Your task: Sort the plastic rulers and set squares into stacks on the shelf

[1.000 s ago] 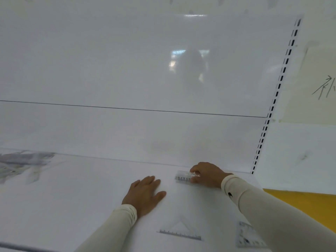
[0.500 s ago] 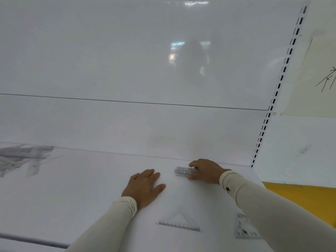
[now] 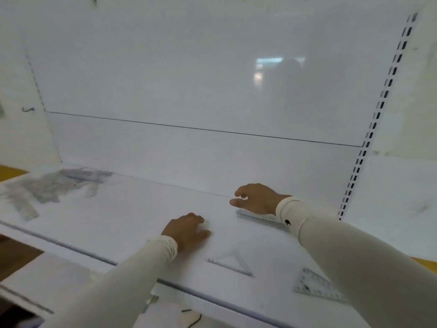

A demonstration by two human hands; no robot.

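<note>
Just beneath the right hand (image 3: 256, 197), whose fingers (image 3: 237, 202) hang loosely spread and empty, the clear plastic ruler (image 3: 260, 218) lies flat on the white shelf (image 3: 118, 221), its long axis running toward the wrist, farther from the flat-pressed left hand (image 3: 186, 230).

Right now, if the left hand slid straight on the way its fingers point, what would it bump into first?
Probably nothing on the shelf: the left hand points up and right across bare surface, passing left of the ruler and right hand. It would likely meet the back wall first, though depth is hard to judge.
</note>
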